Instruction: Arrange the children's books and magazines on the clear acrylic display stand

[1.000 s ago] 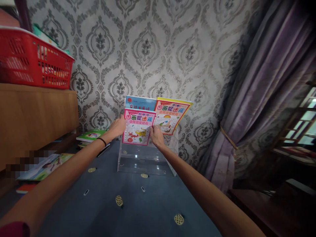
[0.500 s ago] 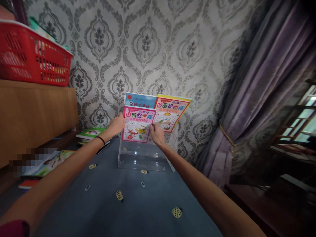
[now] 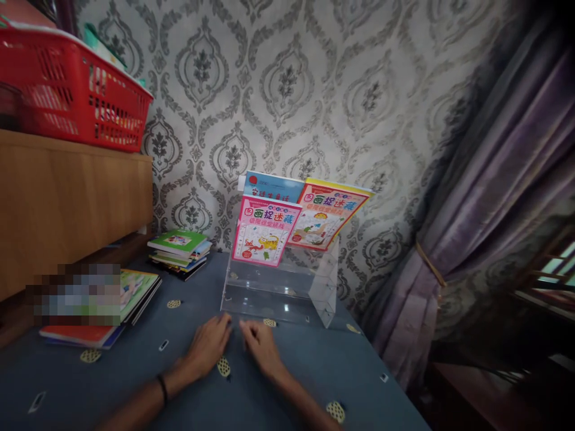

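A clear acrylic stand (image 3: pixel 278 293) sits on the blue tablecloth (image 3: pixel 135 383) against the patterned wall. A pink children's book (image 3: pixel 265 230) leans in its middle tier. Behind it stand a blue book (image 3: pixel 269 188) and a yellow-and-red book (image 3: pixel 326 212). My left hand (image 3: pixel 207 344) and my right hand (image 3: pixel 260 346) rest side by side on the cloth just in front of the stand. Both hold nothing, and their fingers lie loosely spread, pointing at the stand's base.
A stack of books with a green cover (image 3: pixel 179 248) lies left of the stand. More books (image 3: pixel 130 293) lie at the near left. A red basket (image 3: pixel 72 96) sits on a wooden cabinet (image 3: pixel 67 203). Purple curtains (image 3: pixel 485 197) hang on the right.
Both hands have let go of the pink book and drawn back down to the tablecloth. The pink book stays leaning in the stand. The view has shifted slightly.
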Action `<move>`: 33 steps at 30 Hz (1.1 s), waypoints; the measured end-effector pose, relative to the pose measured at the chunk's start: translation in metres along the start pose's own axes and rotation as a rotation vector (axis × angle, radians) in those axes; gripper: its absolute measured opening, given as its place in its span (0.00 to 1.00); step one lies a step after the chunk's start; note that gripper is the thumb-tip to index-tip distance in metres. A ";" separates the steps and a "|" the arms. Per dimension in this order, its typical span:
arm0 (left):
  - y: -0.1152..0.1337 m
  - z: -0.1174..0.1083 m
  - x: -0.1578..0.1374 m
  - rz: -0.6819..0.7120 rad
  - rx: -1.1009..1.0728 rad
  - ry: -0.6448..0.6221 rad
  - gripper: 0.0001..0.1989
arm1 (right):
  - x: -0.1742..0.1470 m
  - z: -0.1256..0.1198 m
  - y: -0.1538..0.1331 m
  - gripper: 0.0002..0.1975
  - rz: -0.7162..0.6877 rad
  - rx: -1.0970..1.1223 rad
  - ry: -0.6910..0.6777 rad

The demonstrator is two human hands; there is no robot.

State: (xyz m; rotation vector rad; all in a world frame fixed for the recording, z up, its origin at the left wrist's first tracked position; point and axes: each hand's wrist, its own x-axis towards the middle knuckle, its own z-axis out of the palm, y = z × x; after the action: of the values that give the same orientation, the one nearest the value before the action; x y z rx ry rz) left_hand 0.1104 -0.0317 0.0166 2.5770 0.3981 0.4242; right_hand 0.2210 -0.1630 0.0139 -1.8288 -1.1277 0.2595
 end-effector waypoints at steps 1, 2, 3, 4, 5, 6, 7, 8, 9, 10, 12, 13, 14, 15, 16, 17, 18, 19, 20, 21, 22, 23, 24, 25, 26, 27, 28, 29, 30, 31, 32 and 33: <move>-0.001 0.005 -0.006 0.015 0.001 -0.030 0.12 | -0.005 0.010 0.002 0.31 0.011 -0.006 -0.021; -0.002 0.007 -0.009 0.027 0.002 -0.051 0.13 | -0.009 0.018 0.004 0.31 0.012 -0.030 -0.022; -0.002 0.007 -0.011 0.040 0.000 -0.066 0.14 | -0.012 0.023 0.005 0.31 0.008 -0.052 -0.018; -0.001 0.005 -0.012 0.050 -0.004 -0.079 0.14 | -0.015 0.026 0.005 0.30 0.003 -0.069 -0.013; -0.001 0.003 -0.012 0.056 -0.004 -0.090 0.14 | -0.017 0.027 0.006 0.30 0.000 -0.076 -0.014; 0.000 0.001 -0.012 0.061 0.002 -0.101 0.14 | -0.019 0.026 0.005 0.30 0.003 -0.068 -0.024; 0.000 0.000 -0.011 0.063 0.012 -0.112 0.13 | -0.020 0.025 0.005 0.30 0.009 -0.053 -0.039; 0.001 -0.001 -0.011 0.063 0.024 -0.125 0.13 | -0.020 0.023 0.004 0.31 0.016 -0.041 -0.052; 0.001 -0.002 -0.011 0.063 0.040 -0.139 0.13 | -0.020 0.021 0.003 0.31 0.022 -0.032 -0.061; 0.002 -0.003 -0.011 0.067 0.061 -0.152 0.12 | -0.020 0.019 0.002 0.31 0.025 -0.029 -0.072; 0.003 -0.005 -0.013 0.093 0.109 -0.170 0.11 | -0.019 0.017 -0.001 0.32 0.028 -0.038 -0.093; 0.003 -0.006 -0.014 0.111 0.132 -0.175 0.11 | -0.018 0.016 -0.002 0.32 0.028 -0.046 -0.104; 0.003 -0.008 -0.015 0.130 0.154 -0.179 0.10 | -0.018 0.016 -0.003 0.32 0.028 -0.054 -0.112; 0.003 -0.010 -0.015 0.147 0.174 -0.186 0.10 | -0.017 0.015 -0.004 0.32 0.029 -0.061 -0.119; 0.002 -0.012 -0.016 0.161 0.189 -0.193 0.09 | -0.017 0.015 -0.004 0.32 0.029 -0.065 -0.122; 0.002 -0.015 -0.016 0.170 0.201 -0.199 0.09 | -0.017 0.016 -0.004 0.32 0.028 -0.066 -0.125; 0.000 -0.018 -0.016 0.175 0.211 -0.202 0.09 | -0.017 0.016 -0.003 0.32 0.026 -0.067 -0.130; -0.002 -0.021 -0.016 0.174 0.222 -0.200 0.09 | -0.017 0.016 -0.003 0.32 0.023 -0.067 -0.132; -0.004 -0.023 -0.016 0.166 0.233 -0.194 0.09 | -0.016 0.016 -0.003 0.32 0.019 -0.067 -0.133; -0.008 -0.026 -0.015 0.151 0.245 -0.182 0.10 | -0.016 0.016 -0.002 0.32 0.016 -0.067 -0.132; -0.011 -0.027 -0.013 0.133 0.258 -0.165 0.10 | -0.016 0.016 -0.002 0.32 0.015 -0.067 -0.128; -0.015 -0.028 -0.012 0.113 0.269 -0.148 0.10 | -0.016 0.016 -0.002 0.32 0.017 -0.069 -0.121; -0.019 -0.029 -0.010 0.094 0.277 -0.126 0.10 | -0.017 0.015 -0.002 0.32 0.020 -0.070 -0.116; -0.023 -0.029 -0.008 0.078 0.282 -0.105 0.11 | -0.017 0.015 -0.002 0.32 0.023 -0.073 -0.115; -0.026 -0.029 -0.007 0.065 0.283 -0.088 0.11 | -0.017 0.014 -0.002 0.32 0.027 -0.074 -0.118; -0.028 -0.028 -0.005 0.052 0.281 -0.075 0.11 | -0.017 0.014 -0.001 0.32 0.029 -0.076 -0.122; -0.030 -0.028 -0.005 0.042 0.277 -0.068 0.11 | -0.018 0.013 0.000 0.32 0.029 -0.077 -0.126; -0.030 -0.028 -0.004 0.032 0.272 -0.065 0.11 | -0.018 0.012 0.001 0.31 0.029 -0.079 -0.129; -0.030 -0.028 -0.004 0.025 0.266 -0.068 0.11 | -0.018 0.012 0.002 0.31 0.029 -0.080 -0.128; -0.030 -0.028 -0.003 0.021 0.258 -0.073 0.11 | -0.019 0.011 0.002 0.31 0.028 -0.081 -0.128; -0.029 -0.029 -0.003 0.017 0.249 -0.076 0.11 | -0.019 0.011 0.003 0.31 0.027 -0.082 -0.127; -0.028 -0.029 -0.003 0.014 0.240 -0.078 0.10 | -0.019 0.011 0.004 0.31 0.026 -0.081 -0.128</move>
State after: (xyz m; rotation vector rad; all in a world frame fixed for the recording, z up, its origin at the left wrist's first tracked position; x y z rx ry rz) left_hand 0.0911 0.0030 0.0251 2.8202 0.4257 0.2944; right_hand 0.2064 -0.1719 -0.0002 -1.9218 -1.2184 0.3544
